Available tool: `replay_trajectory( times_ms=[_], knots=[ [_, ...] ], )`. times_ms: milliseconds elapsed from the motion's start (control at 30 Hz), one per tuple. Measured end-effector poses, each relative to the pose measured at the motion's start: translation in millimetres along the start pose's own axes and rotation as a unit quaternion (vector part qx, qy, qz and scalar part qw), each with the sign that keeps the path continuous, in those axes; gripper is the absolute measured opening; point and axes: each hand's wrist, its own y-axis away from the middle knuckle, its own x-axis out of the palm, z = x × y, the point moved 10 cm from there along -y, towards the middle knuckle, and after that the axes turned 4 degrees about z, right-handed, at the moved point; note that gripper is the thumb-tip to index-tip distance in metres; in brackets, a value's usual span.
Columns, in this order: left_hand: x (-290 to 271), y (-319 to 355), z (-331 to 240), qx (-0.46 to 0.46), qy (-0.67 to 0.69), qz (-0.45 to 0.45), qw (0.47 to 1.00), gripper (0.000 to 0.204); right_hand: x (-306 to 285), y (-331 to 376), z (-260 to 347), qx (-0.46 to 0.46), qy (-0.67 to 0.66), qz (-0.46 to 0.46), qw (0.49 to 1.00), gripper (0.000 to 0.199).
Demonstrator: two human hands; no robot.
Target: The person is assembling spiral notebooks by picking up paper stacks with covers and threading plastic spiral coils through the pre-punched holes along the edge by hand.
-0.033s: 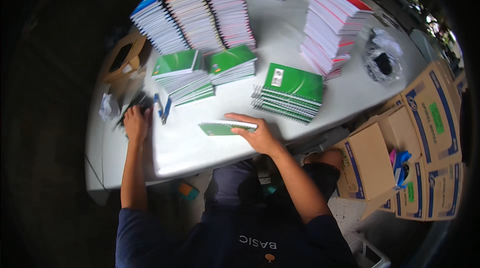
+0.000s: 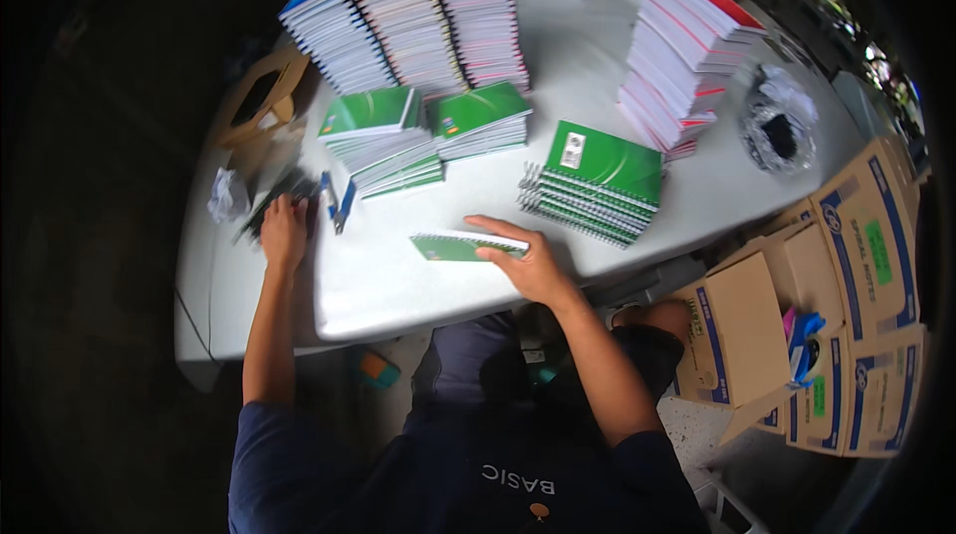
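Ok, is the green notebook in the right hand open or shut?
Shut: the green notebook shows its cover lying against the white page block, with the right hand gripping one end.

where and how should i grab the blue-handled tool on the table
Probably take the blue-handled tool around both handles, coming down from above: it appears to lie flat, with its handles spread at the far end and converging toward the near end.
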Motion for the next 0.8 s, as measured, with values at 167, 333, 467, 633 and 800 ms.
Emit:
replay_trajectory(
  times_ms=[167, 333, 467, 633, 800],
  knots=[
    [-31, -9, 28, -0.053, 0.096, -0.034, 0.993, 0.026, 4, 3, -11, 0.043, -0.034, 0.009, 0.998, 0.033],
    [-62, 1, -35, -0.093, 0.418, 0.061, 0.902, 0.029, 0, 5, -12, 0.04, -0.022, 0.004, 0.999, 0.032],
    [-57, 64, -165, 0.067, 0.514, 0.297, 0.802, 0.03, -2, 6, -10, 0.046, -0.028, 0.002, 0.999, 0.032],
    [-46, 70, -175, 0.124, 0.49, 0.251, 0.826, 0.03, -2, 5, -11, 0.049, -0.032, -0.008, 0.998, 0.03],
    [-22, 67, -167, 0.011, 0.535, 0.308, 0.787, 0.023, -1, 5, -9, 0.036, -0.018, 0.01, 0.999, 0.033]
  ],
)
